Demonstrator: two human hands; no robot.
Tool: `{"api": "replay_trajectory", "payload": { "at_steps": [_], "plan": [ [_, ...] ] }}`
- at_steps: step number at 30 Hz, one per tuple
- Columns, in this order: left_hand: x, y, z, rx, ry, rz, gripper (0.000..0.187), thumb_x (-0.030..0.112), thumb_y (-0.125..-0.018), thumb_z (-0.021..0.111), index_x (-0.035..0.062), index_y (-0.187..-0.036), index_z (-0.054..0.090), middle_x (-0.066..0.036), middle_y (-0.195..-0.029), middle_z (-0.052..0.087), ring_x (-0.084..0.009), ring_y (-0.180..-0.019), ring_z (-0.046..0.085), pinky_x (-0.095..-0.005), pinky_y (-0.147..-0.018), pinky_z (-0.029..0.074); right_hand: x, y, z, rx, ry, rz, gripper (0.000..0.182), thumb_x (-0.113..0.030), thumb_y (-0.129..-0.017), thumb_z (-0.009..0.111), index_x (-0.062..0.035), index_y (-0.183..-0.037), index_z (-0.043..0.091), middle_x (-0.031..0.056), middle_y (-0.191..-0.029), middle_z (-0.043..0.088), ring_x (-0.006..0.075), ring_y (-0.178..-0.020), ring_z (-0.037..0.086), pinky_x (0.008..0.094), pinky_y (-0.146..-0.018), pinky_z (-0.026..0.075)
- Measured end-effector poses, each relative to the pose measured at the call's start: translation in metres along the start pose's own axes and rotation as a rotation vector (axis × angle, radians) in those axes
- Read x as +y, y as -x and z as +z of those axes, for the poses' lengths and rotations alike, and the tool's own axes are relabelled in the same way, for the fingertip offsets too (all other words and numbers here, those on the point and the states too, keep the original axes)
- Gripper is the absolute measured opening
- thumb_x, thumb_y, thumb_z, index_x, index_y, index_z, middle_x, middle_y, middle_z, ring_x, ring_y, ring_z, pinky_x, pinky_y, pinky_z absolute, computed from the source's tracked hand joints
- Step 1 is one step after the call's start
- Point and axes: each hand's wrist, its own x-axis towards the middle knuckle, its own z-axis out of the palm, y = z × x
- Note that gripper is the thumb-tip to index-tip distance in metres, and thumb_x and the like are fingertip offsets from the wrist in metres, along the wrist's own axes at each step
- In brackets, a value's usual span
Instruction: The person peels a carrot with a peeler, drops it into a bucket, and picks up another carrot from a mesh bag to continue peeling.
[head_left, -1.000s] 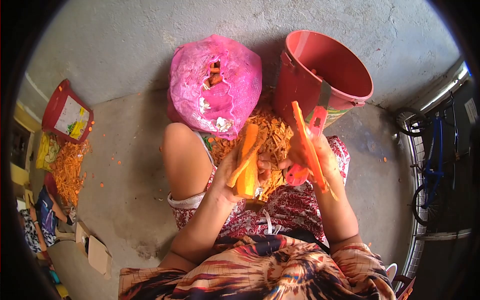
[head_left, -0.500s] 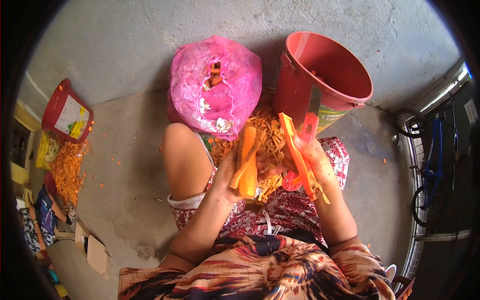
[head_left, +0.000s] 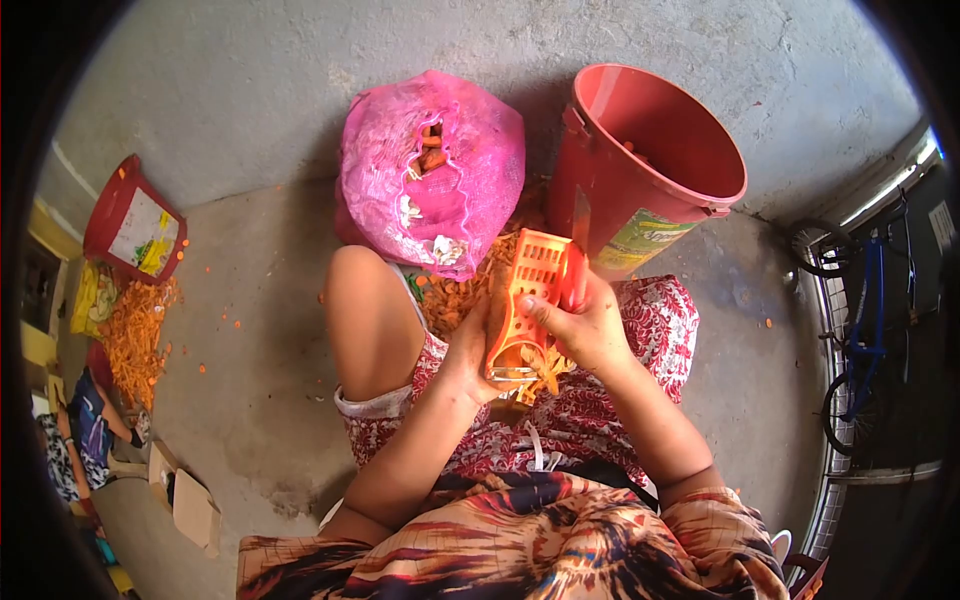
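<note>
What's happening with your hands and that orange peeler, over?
Right hand gripping orange peeler. Left hand beneath it, carrot hidden. Peelings hanging off blade. Nothing blocking.

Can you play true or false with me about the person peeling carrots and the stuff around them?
1. The right hand holds an orange peeler. True.
2. The red bucket lies flat on its side. False: it stands with its mouth open upward, slightly tilted.
3. The pink mesh sack sits left of the bucket. True.
4. The left hand rests on the sack. False: it is at the peeler, apart from the sack.
5. Carrot peelings lie on the floor at far left. True.
</note>
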Motion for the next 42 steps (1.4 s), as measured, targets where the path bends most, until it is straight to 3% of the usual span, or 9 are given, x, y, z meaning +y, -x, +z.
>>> {"api": "replay_trajectory", "payload": {
  "at_steps": [4, 8, 11, 14, 16, 25, 30, 37, 42],
  "plan": [
    [0.0, 0.002, 0.006, 0.094, -0.061, 0.045, 0.041, 0.037, -0.087, 0.031, 0.0056, -0.107, 0.048, -0.009, -0.093, 0.057, -0.0194, -0.078, 0.059, -0.0326, -0.065, 0.051, 0.004, 0.001, 0.003, -0.037, 0.077, 0.01, 0.025, -0.011, -0.073, 0.065, 0.0008, -0.092, 0.054, 0.0017, -0.075, 0.059, 0.0051, -0.068, 0.052, 0.0219, -0.061, 0.045],
    [-0.001, 0.002, 0.004, 0.114, -0.117, 0.075, 0.035, 0.031, -0.086, 0.039, 0.0049, -0.106, 0.049, -0.009, -0.091, 0.058, -0.0175, -0.076, 0.059, -0.0282, -0.06, 0.051, 0.008, 0.001, 0.005, -0.044, 0.121, 0.013, 0.024, -0.011, -0.074, 0.064, 0.0008, -0.092, 0.054, 0.0024, -0.075, 0.059, 0.005, -0.068, 0.051, 0.0218, -0.06, 0.044],
    [0.003, 0.003, 0.001, -0.044, -0.231, 0.061, 0.032, 0.029, -0.085, 0.042, 0.0047, -0.106, 0.048, -0.008, -0.092, 0.057, -0.0163, -0.077, 0.058, -0.0285, -0.062, 0.05, 0.008, 0.002, 0.008, -0.053, 0.104, 0.023, 0.024, -0.01, -0.073, 0.064, 0.0009, -0.092, 0.054, 0.0028, -0.075, 0.059, 0.0052, -0.067, 0.051, 0.022, -0.059, 0.044],
    [0.0, 0.006, 0.004, 0.103, -0.297, 0.123, 0.033, 0.029, -0.085, 0.042, 0.0051, -0.106, 0.048, -0.007, -0.095, 0.056, -0.0157, -0.079, 0.057, -0.0284, -0.065, 0.05, 0.01, 0.003, 0.008, -0.07, 0.163, 0.055, 0.023, -0.01, -0.074, 0.064, 0.0009, -0.092, 0.054, 0.0034, -0.075, 0.059, 0.0054, -0.067, 0.051, 0.0224, -0.06, 0.044],
    [0.004, 0.007, 0.002, 0.092, -0.297, 0.11, 0.033, 0.03, -0.085, 0.042, 0.0053, -0.107, 0.047, -0.007, -0.096, 0.055, -0.0156, -0.08, 0.057, -0.0282, -0.066, 0.049, 0.019, 0.002, 0.008, -0.069, 0.224, 0.018, 0.023, -0.009, -0.074, 0.063, 0.0009, -0.092, 0.054, 0.004, -0.075, 0.059, 0.0056, -0.067, 0.052, 0.0227, -0.061, 0.044],
    [0.014, -0.002, -0.019, 0.167, -0.386, 0.115, 0.04, 0.039, -0.087, 0.036, 0.0064, -0.108, 0.047, -0.007, -0.093, 0.055, -0.0149, -0.078, 0.057, -0.0283, -0.064, 0.049, 0.027, -0.005, 0.008, -0.047, 0.112, 0.096, 0.023, -0.008, -0.074, 0.063, 0.0004, -0.093, 0.054, 0.0026, -0.077, 0.059, 0.0062, -0.068, 0.052, 0.0228, -0.061, 0.045],
    [0.014, -0.011, -0.003, 0.262, -0.416, 0.214, 0.044, 0.042, -0.088, 0.032, 0.007, -0.11, 0.045, -0.01, -0.099, 0.055, -0.0181, -0.086, 0.056, -0.0322, -0.071, 0.049, 0.032, -0.013, 0.006, 0.008, 0.046, 0.11, 0.021, -0.007, -0.075, 0.062, 0.0007, -0.093, 0.054, 0.0021, -0.078, 0.059, 0.0061, -0.069, 0.052, 0.0218, -0.062, 0.045],
    [0.043, -0.05, 0.002, 0.088, -0.125, 0.069, 0.04, 0.038, -0.087, 0.036, 0.0094, -0.115, 0.043, -0.007, -0.103, 0.055, -0.0216, -0.088, 0.057, -0.0401, -0.073, 0.049, 0.027, -0.052, -0.012, 0.101, -0.031, -0.001, 0.021, -0.015, -0.082, 0.055, 0.0006, -0.095, 0.052, 0.0017, -0.082, 0.058, 0.0068, -0.072, 0.053, 0.0217, -0.064, 0.044],
    [0.072, -0.099, 0.015, 0.058, -0.324, 0.046, 0.039, 0.038, -0.086, 0.038, 0.0129, -0.115, 0.044, -0.003, -0.109, 0.052, -0.0192, -0.098, 0.052, -0.0399, -0.082, 0.044, 0.024, -0.11, -0.032, 0.266, -0.298, -0.028, 0.021, -0.02, -0.083, 0.053, -0.0007, -0.091, 0.054, 0.0007, -0.077, 0.055, 0.0078, -0.066, 0.051, 0.0211, -0.06, 0.041]
  ]
}}
